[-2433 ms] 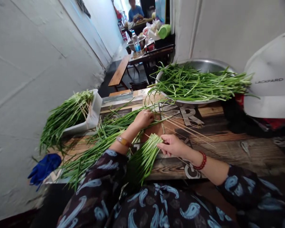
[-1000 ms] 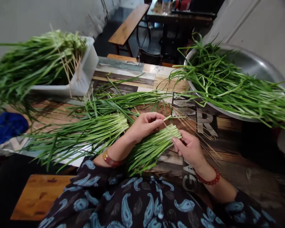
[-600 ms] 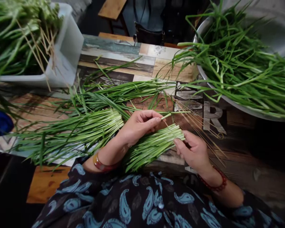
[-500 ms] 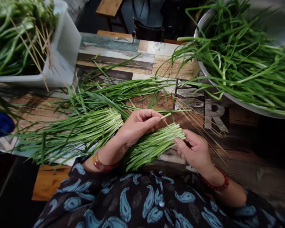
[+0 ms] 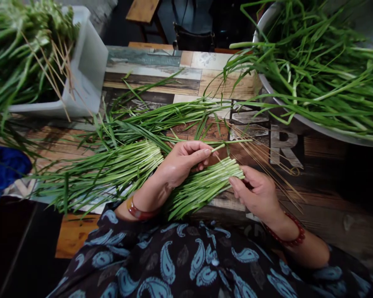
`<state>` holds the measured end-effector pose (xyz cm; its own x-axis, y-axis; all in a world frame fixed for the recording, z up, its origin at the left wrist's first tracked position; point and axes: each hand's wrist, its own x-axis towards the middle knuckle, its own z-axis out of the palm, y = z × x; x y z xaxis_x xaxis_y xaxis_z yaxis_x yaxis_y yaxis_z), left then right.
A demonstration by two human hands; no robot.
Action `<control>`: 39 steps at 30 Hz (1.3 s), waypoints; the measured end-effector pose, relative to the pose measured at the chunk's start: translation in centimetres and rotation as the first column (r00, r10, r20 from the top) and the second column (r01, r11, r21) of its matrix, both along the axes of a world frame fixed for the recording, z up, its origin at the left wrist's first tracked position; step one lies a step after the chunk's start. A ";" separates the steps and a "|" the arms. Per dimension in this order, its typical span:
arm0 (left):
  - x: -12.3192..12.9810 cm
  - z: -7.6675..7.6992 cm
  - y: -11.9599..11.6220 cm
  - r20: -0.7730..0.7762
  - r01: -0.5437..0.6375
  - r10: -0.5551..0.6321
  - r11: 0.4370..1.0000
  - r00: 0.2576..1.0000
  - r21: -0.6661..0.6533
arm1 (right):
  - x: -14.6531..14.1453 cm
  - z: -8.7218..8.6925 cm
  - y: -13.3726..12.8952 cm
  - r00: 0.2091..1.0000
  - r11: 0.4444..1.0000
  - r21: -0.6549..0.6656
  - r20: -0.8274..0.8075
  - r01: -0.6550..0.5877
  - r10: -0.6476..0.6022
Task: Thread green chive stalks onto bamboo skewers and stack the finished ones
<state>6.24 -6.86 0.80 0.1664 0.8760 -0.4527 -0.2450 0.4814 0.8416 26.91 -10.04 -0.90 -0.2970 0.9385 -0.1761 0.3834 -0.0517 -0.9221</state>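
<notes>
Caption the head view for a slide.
Left hand pinches a green stalk; right hand grips a bunch by its pale ends.

Wooden bench (image 5: 143, 10), dark floor (image 5: 117, 30), patchwork-plank table (image 5: 149, 62).

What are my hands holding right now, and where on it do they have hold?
The left hand pinches a single green stalk near its pale cut end; the right hand holds the lined-up bundle at its pale ends.
</notes>
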 end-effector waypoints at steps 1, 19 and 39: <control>0.0 0.0 0.0 0.000 0.003 -0.003 1.000 1.000 0.006 | 0.0 0.0 0.0 1.000 1.000 0.001 -0.002 0.001 -0.001; 0.0 -0.1 -0.3 -0.130 0.031 -0.011 0.988 0.991 0.153 | -0.1 -0.5 -0.4 0.999 0.999 -0.049 -0.039 0.011 -0.013; -0.1 0.3 0.0 -0.374 0.335 -0.198 0.875 0.906 0.350 | -0.4 -0.8 0.3 0.991 0.998 -0.060 -0.132 -0.024 0.016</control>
